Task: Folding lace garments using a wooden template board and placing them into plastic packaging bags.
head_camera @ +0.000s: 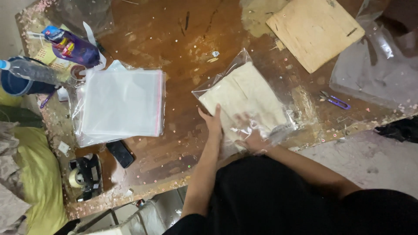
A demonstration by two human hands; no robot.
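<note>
Both my arms reach forward over the desk (174, 39). Left hand (213, 121) lies flat, fingers spread, on the bagged cream cloth (244, 98) at desk centre; right hand (251, 132), blurred, presses its near edge, also uncurled.

I see stack of clear plastic bags (119, 104) left on bench (174, 56). Purple bottle (72, 45) lying behind it, clear bottle (32, 72) further left. Black phone (120, 153) just below stack, tape dispenser (85, 174) near bench edge. Wooden board (314, 30) far right, purple thread snips (334, 101) below it.
</note>
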